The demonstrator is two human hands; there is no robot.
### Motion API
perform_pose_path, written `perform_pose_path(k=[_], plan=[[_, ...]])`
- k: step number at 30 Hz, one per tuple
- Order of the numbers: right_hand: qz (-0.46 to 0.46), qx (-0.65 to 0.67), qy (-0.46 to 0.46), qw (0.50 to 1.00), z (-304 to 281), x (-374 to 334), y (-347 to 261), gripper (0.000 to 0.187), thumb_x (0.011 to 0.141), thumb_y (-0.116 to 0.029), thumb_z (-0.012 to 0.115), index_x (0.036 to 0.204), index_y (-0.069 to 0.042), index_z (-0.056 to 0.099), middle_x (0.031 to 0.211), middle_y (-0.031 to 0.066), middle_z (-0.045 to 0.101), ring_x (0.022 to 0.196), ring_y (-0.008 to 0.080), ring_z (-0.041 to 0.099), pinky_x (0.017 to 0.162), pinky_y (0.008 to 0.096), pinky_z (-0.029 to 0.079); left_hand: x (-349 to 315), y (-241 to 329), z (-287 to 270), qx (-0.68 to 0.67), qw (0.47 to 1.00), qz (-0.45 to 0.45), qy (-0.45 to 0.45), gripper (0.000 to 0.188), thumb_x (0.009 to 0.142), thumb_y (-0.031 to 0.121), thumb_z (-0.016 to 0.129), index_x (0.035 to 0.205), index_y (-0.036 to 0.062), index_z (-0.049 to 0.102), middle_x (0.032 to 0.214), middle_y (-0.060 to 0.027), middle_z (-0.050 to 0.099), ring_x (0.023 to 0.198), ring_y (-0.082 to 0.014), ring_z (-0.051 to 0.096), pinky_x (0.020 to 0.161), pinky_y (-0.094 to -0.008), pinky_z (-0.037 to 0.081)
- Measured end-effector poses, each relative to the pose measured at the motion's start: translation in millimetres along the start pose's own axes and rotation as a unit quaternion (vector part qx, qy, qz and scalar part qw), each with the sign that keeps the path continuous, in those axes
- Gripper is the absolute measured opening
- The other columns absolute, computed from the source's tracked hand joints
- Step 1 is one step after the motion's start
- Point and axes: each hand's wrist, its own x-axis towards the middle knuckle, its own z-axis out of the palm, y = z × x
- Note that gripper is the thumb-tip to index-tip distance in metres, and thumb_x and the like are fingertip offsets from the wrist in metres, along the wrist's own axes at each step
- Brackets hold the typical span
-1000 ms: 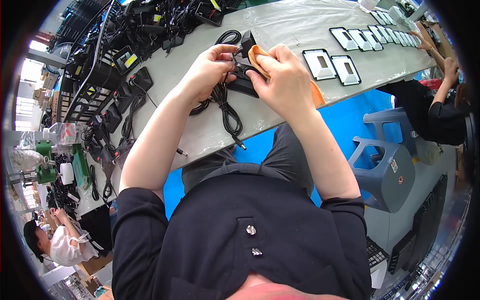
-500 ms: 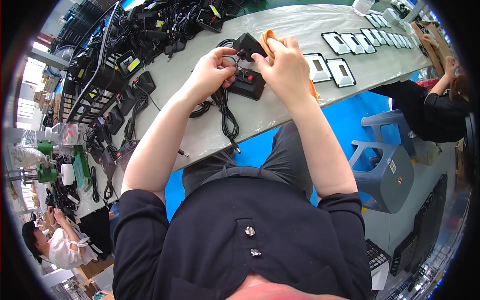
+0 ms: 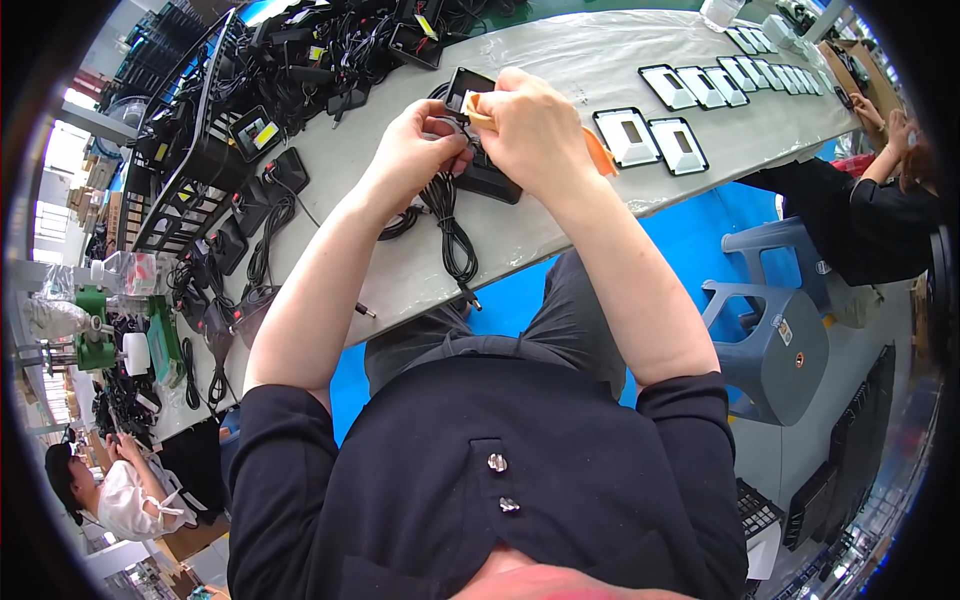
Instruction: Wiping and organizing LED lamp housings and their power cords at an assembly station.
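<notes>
Over the table's near side, my left hand (image 3: 415, 150) is closed with its fingertips at the near edge of a black box-shaped lamp-like unit (image 3: 462, 84). The unit is tilted up off the table and partly covered by my hands. Bunched in my closed right hand (image 3: 530, 125) is an orange cloth (image 3: 600, 152), pressed against the unit; its tail hangs out beside the wrist. A second black unit (image 3: 488, 183) lies on the table just below my hands. From between them a coiled black cable (image 3: 455, 240) runs toward the table edge, its plug hanging at the end.
Black units and tangled cables (image 3: 320, 50) are heaped at the far left around a black basket (image 3: 175, 190). White frames with black rims (image 3: 630, 138) stand in rows on the right of the covered table (image 3: 560, 50). Blue stools (image 3: 770, 350) and a co-worker (image 3: 880, 215) are right.
My right hand has moved left over the unit with the cloth, now covering more of it. The unit has turned in my left hand, which stays nearly in place.
</notes>
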Motion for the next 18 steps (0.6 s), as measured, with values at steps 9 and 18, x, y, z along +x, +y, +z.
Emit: perform_pose_path(k=[9,18], plan=[[0.063,0.038,-0.037,0.997,-7,-4,1,0.014,0.075,-0.019,0.070,0.083,-0.008,0.070,0.081,0.0082,0.058,0.078,0.0278,0.061,0.068,0.0399,0.048,8,-2,-4,0.130,0.991,-0.002,0.015,0.024,0.088,0.005,0.060,0.110,0.0005,0.054,0.093,-0.0046,0.057,0.067,-0.0117,0.062,0.054,-0.0226,0.049],[0.061,-0.012,-0.006,0.998,3,-7,8,0.010,0.076,-0.016,0.066,0.073,-0.007,0.066,0.084,0.0091,0.059,0.084,0.0281,0.062,0.071,0.0387,0.051,22,-3,-6,0.028,0.998,-0.052,0.001,0.030,0.084,0.002,0.058,0.114,0.0002,0.057,0.086,-0.0047,0.060,0.063,-0.0110,0.063,0.053,-0.0211,0.050]])
